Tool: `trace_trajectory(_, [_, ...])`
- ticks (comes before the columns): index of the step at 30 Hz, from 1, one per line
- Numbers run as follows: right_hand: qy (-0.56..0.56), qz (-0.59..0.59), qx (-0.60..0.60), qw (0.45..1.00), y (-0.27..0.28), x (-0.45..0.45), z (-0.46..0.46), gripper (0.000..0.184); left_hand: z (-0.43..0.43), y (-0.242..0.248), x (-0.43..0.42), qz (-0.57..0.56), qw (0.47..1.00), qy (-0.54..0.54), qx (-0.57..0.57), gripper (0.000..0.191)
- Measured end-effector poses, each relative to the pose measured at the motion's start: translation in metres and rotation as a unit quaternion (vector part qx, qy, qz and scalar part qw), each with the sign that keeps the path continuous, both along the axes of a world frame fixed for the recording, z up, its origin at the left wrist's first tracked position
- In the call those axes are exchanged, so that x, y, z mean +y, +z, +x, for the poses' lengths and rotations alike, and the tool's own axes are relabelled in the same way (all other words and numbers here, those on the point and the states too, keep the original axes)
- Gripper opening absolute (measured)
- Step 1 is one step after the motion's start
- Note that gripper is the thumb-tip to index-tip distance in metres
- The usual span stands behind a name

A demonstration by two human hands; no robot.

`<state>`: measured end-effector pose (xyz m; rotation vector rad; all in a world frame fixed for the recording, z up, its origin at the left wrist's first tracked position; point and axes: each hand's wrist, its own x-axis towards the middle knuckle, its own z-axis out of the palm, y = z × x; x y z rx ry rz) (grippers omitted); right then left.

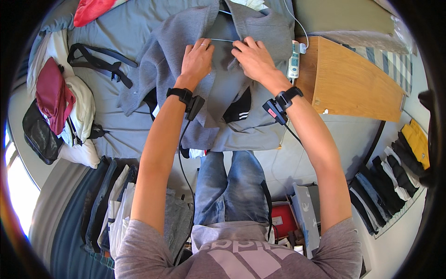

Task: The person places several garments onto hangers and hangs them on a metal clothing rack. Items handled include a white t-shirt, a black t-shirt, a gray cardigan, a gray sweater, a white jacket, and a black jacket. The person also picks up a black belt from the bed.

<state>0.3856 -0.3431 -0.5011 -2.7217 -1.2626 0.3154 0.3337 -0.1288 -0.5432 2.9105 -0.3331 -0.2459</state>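
A grey knit cardigan (174, 52) lies spread on the bed with its front parted. Inside it sits a thin, light-coloured hanger (222, 40), whose lower bar shows between my hands. My left hand (198, 57) pinches the cardigan's left front edge close to one end of that bar. On the opposite edge, my right hand (253, 57) has its fingers curled over the fabric at the bar's other end. Whether the fingertips also grip the bar is hidden. Below my hands, a black cloth with white stripes (238, 108) shows past the cardigan's edge.
A black strap (101, 61) lies left on the grey bedsheet (115, 134). Bags, including a maroon one (52, 94), are heaped beyond it. A power strip (294, 61) stands by a wooden board (352, 80) at right. Folded clothes line racks on both sides.
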Motion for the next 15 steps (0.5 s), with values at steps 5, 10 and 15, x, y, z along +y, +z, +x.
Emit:
trace_trajectory(5, [0.065,-0.023,0.034,0.997,-0.017,0.007,-0.003,0.023,0.02,-0.003,0.002,0.105,0.989,-0.099,0.027,0.037])
trace_trajectory(10, [0.126,0.051,0.076,0.988,-0.014,0.003,-0.001,0.022,0.042,0.001,0.001,0.282,0.946,-0.149,0.057,0.038])
trace_trajectory(15, [0.112,0.119,0.066,0.984,-0.004,-0.004,0.003,0.019,0.054,0.02,0.01,0.406,0.88,-0.211,0.126,0.035])
